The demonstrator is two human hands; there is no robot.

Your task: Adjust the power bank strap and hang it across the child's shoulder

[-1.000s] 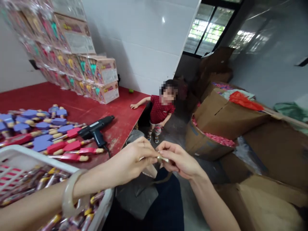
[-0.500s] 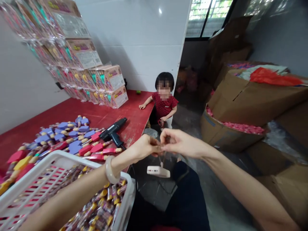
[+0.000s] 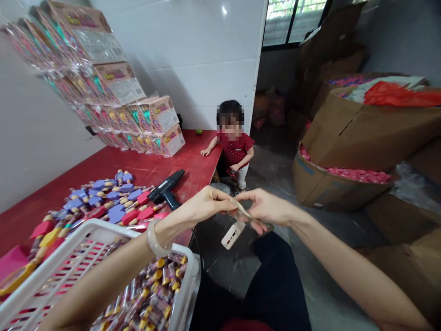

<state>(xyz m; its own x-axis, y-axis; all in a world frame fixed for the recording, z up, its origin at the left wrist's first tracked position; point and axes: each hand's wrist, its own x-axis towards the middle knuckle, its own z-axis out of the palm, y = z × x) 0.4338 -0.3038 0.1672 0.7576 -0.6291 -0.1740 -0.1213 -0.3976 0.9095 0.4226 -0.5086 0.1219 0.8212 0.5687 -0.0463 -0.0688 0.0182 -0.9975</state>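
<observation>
Both hands meet at picture centre: the left hand [image 3: 206, 204] and the right hand [image 3: 267, 208] each pinch an end of a thin pale strip [image 3: 242, 209], fingers closed tight on it. Just below, at six o'clock of the strip, sits a small white rectangular device [image 3: 233, 235]. At eight o'clock, a white plastic basket [image 3: 86, 236] of wrapped candies; at ten o'clock, a black glue gun [image 3: 167, 188] on the red table [image 3: 113, 161].
</observation>
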